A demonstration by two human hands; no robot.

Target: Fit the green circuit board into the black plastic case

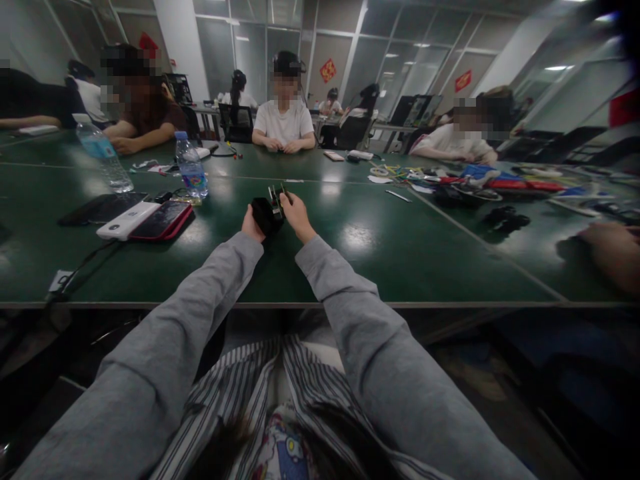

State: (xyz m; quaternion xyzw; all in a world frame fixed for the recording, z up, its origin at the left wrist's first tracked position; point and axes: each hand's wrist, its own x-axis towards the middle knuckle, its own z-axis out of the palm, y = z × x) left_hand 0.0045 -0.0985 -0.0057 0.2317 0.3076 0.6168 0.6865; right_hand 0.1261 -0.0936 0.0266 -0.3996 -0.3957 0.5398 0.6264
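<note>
Just above the green table, my left hand [254, 227] is wrapped round a dark, boxy black object [265, 217]. Close beside it on the right, my right hand [298, 215] has its fingers closed on a small piece with thin metallic strips [275, 201]. That piece stands upright against the black object's right side; whether the two are joined I cannot tell. Both things are too small and dark to name by kind.
Left of my hands lie a white power bank [129, 221], a red-edged phone [165, 220] and a dark flat item [97, 208]. Two water bottles [191, 167] stand behind. Cables and tools [480, 180] pile up at right. A neighbour's hand [613, 250] rests at far right.
</note>
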